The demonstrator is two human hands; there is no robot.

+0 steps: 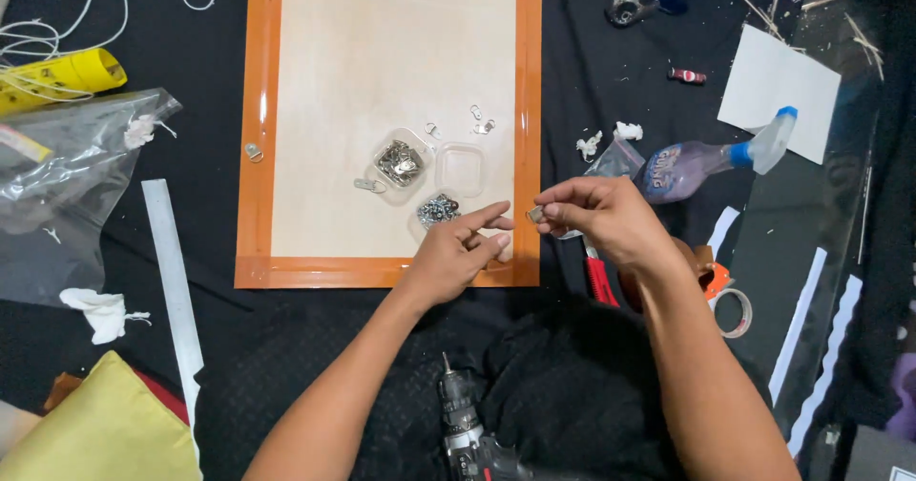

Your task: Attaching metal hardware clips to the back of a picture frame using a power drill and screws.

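My right hand pinches a small metal hanger piece between thumb and fingertips, just right of the orange frame's lower right corner. My left hand rests on the frame's bottom edge, index finger stretched toward the metal piece, holding nothing I can see. Beside it lies a pile of small screws. Two small clear plastic tubs sit on the pale backing board: one with metal hangers, one empty. Loose hangers lie near them.
A cordless drill lies between my forearms. A spray bottle, white paper sheet, tape roll and red-handled tool are right. A clear plastic bag, white strip and yellow cushion are left.
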